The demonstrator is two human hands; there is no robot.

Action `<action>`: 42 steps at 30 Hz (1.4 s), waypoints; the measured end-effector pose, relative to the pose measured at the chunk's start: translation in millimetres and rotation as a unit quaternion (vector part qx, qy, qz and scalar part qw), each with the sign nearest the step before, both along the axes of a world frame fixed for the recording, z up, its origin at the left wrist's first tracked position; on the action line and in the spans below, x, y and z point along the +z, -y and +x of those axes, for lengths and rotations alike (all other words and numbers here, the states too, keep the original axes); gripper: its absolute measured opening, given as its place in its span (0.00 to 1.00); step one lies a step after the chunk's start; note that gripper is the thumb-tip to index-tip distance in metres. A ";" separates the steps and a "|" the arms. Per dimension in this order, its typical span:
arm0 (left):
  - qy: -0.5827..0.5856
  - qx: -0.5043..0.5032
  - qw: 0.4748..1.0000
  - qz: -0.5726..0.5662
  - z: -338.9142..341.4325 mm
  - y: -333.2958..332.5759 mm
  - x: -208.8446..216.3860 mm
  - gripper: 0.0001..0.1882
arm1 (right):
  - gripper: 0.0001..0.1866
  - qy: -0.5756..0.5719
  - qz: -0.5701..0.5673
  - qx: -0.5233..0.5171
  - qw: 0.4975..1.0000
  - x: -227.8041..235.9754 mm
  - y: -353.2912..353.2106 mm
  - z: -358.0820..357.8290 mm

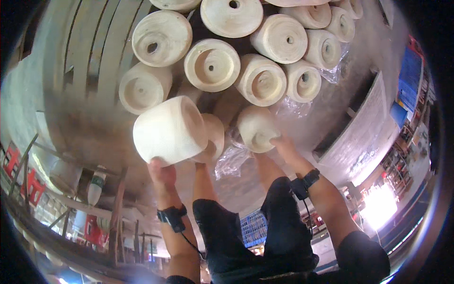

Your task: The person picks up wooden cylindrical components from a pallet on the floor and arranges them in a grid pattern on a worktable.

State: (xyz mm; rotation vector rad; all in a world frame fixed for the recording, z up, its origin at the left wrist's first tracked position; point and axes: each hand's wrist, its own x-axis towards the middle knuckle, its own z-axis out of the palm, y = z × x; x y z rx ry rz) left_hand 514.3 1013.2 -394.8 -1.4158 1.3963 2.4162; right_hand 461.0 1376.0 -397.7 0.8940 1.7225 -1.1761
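Note:
My left hand [163, 174] grips the lower edge of a large, pale turned wooden pot [165, 130], which lies tilted on its side with its recessed end facing right. Part of that hand is hidden under the pot. Just behind it, another pale turned piece [213, 137] shows, partly covered. My right hand [285, 146] has its fingers on the near right rim of a smaller turned wooden pot [255, 124], with the thumb side toward its hollow. Black bands with cables sit on both wrists.
Several similar turned pots [211, 65] with centre holes are stacked ahead. Crumpled clear plastic [231, 161] lies between my legs and the pots. Wooden slats [97, 52] stand at far left, a pale board [357, 128] at right. Red stools [32, 187] are at left.

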 end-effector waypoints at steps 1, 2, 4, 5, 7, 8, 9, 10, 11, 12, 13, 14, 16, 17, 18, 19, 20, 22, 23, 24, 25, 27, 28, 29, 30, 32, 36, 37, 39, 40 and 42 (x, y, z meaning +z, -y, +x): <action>-0.001 0.005 1.000 0.014 1.5 -4.8 -6.8 0.47 | 0.43 -0.001 0.014 0.005 1.000 -5.1 -22.2 6.4; 0.009 0.014 0.998 0.065 -2.7 -4.4 -6.6 0.47 | 0.43 -0.028 0.040 0.055 0.997 -17.5 -43.0 18.8; 0.024 0.024 0.995 0.097 3.2 13.2 -2.7 0.47 | 0.43 -0.052 0.048 0.104 0.992 -25.4 -35.9 26.2; 0.047 0.031 0.994 0.090 12.4 18.9 -8.6 0.47 | 0.43 -0.046 0.041 0.093 0.994 -18.3 -25.0 17.4; 0.064 0.040 0.990 0.117 34.0 32.1 -24.1 0.45 | 0.42 -0.042 0.037 0.083 0.995 -13.8 -19.1 8.9; 0.070 0.046 0.988 0.129 39.1 32.3 -29.5 0.44 | 0.42 -0.027 0.037 0.075 0.996 -13.2 -24.4 7.9; 0.079 0.053 0.987 0.132 43.8 32.7 -35.9 0.44 | 0.42 -0.013 0.037 0.067 0.997 -12.1 -29.9 6.8; 0.086 0.056 0.986 0.131 46.5 33.8 -39.6 0.44 | 0.42 -0.013 0.035 0.067 0.997 -11.1 -32.7 4.4; 0.099 0.060 0.986 0.120 49.5 33.8 -43.6 0.43 | 0.42 -0.013 0.012 0.075 0.997 -9.3 -36.2 1.5; 0.112 0.059 0.986 0.108 51.2 33.5 -50.1 0.43 | 0.41 -0.012 -0.012 0.083 0.996 -8.1 -38.4 -0.9; 0.127 0.058 0.986 0.093 54.9 34.6 -58.4 0.43 | 0.41 -0.013 -0.015 0.084 0.996 -9.3 -37.8 -3.0; 0.144 0.051 0.986 0.067 57.9 35.2 -67.6 0.42 | 0.40 -0.024 -0.031 0.094 0.995 -11.2 -36.4 -4.7; 0.188 0.023 0.982 -0.011 64.7 42.9 -84.1 0.42 | 0.40 -0.031 -0.054 0.104 0.993 -7.1 -21.6 -10.6; 0.211 -0.013 0.974 -0.081 67.5 58.5 -90.1 0.42 | 0.39 -0.008 -0.037 0.127 0.991 -2.4 -0.5 -18.8; 0.214 -0.031 0.969 -0.116 62.4 57.5 -94.0 0.41 | 0.39 0.013 -0.003 0.155 0.988 0.9 8.0 -23.8; 0.180 -0.010 0.979 -0.095 45.6 41.7 -89.7 0.37 | 0.39 0.013 0.009 0.158 0.987 -0.4 3.4 -20.9; 0.177 -0.008 0.981 -0.081 28.5 24.3 -77.8 0.37 | 0.38 -0.025 0.045 0.188 0.981 -2.3 -4.6 -15.2; 0.106 0.170 0.972 0.123 -2.6 6.5 -50.3 0.34 | 0.38 -0.067 0.080 0.217 0.971 -4.5 -10.9 -9.6; 0.102 0.171 0.973 0.119 -7.6 7.1 -44.7 0.34 | 0.38 -0.072 0.086 0.226 0.968 -5.9 -6.1 -9.1; 0.119 0.086 0.989 0.022 -13.9 5.7 -41.8 0.33 | 0.38 -0.078 0.096 0.235 0.964 -5.9 -2.5 -9.5; 0.137 0.000 0.988 -0.075 -18.0 4.2 -40.4 0.33 | 0.38 -0.081 0.094 0.236 0.964 -5.2 3.3 -9.4; 0.111 -0.106 0.960 -0.236 -17.7 5.1 -43.2 0.33 | 0.40 -0.111 0.158 0.271 0.943 -3.2 14.8 -9.3; 0.106 -0.104 0.961 -0.232 -14.4 5.3 -45.2 0.33 | 0.40 -0.115 0.163 0.272 0.941 -3.4 15.0 -8.3; 0.097 -0.140 0.944 -0.282 -9.7 5.5 -45.1 0.31 | 0.42 -0.217 0.208 0.328 0.896 -4.5 15.1 -7.0; 0.087 -0.175 0.923 -0.332 -6.1 4.4 -46.7 0.29 | 0.44 -0.315 0.249 0.378 0.834 -5.5 15.3 -7.3; 0.072 -0.169 0.921 -0.343 -4.7 11.6 -41.2 0.28 | 0.45 -0.312 0.222 0.392 0.837 7.7 41.6 -32.2; 0.096 -0.316 0.708 -0.624 -32.1 -4.3 -28.6 0.30 | 0.45 -0.257 0.182 0.443 0.839 3.3 26.2 -50.3; 0.051 -0.372 0.722 -0.582 -33.9 -15.1 -23.0 0.32 | 0.45 -0.259 0.180 0.444 0.838 -2.4 16.2 -51.2; 0.011 -0.451 0.716 -0.532 -32.9 -35.7 -5.3 0.32 | 0.42 -0.297 0.116 0.468 0.824 -13.5 4.0 -48.9; 0.012 -0.475 0.709 -0.522 -30.5 -48.8 0.4 0.32 | 0.42 -0.298 0.112 0.469 0.824 -14.4 0.4 -47.5; 0.027 -0.492 0.668 -0.558 -22.4 -59.4 -0.1 0.29 | 0.39 -0.272 0.116 0.486 0.822 -13.0 -2.7 -47.1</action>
